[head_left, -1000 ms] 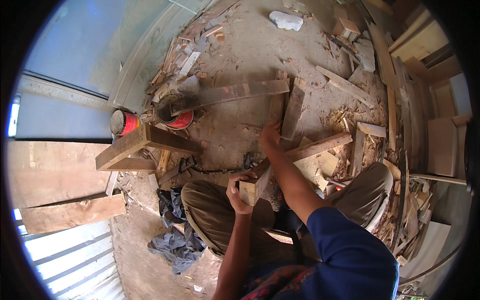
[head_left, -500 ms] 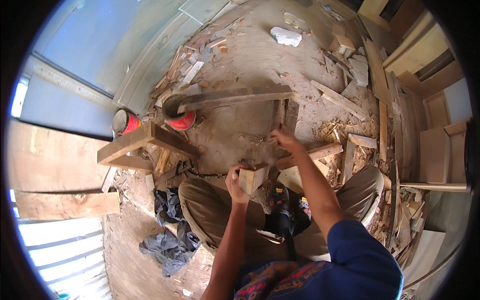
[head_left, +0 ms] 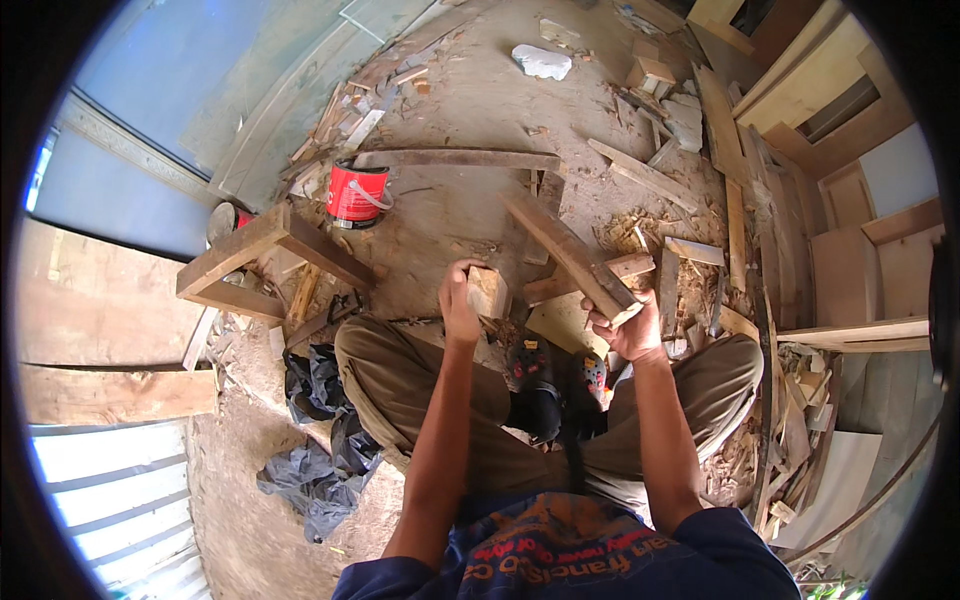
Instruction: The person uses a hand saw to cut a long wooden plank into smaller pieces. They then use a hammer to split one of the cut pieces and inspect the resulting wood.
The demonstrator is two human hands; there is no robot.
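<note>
Wooden beam (head_left: 565,250) is slanting across the middle of my view, its near end sitting in the right hand (head_left: 630,325) and its far end pointing forward and to the left. I am seeing the right fingers curling around that near end, so this hand is grasping the beam. I cannot tell whether the far end is touching anything beneath it.

On the other side, the left hand (head_left: 461,303) is gripping a wooden block (head_left: 488,292), the fingers wrapping its left side and a pale end face turning up toward my camera. A gap is showing between the block and the beam. Both hands are working above and ahead of the person's bent legs, with a pale board (head_left: 565,328) lying on the ground below, near the shoes.

Farther forward, I am looking at a long timber (head_left: 460,158) running sideways, its left end reaching just behind a red can (head_left: 350,200). An angled wooden frame (head_left: 235,250) is standing at the left, and black plastic sheeting (head_left: 320,490) is lying crumpled beside the left leg.
</note>
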